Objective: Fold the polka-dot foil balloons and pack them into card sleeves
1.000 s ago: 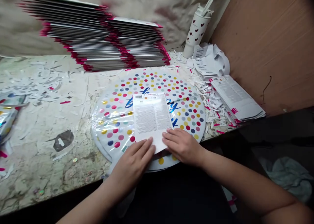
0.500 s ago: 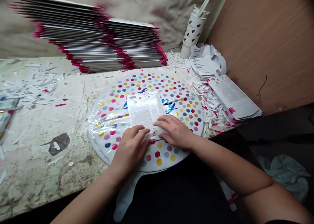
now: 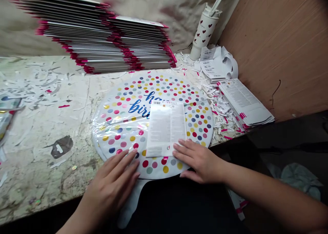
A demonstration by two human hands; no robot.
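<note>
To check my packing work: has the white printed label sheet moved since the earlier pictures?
Yes. The white printed label sheet has moved right and a little down, judged against the heart-patterned tumbler.

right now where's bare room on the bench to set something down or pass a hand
The widest patch is the scuffed bench between the dotted foil balloon and the foil packs at far left, below the stacked packets, with only scattered scraps. It's crowded right of the balloon, where paper scraps and printed sheets pile by the tumbler.
</note>
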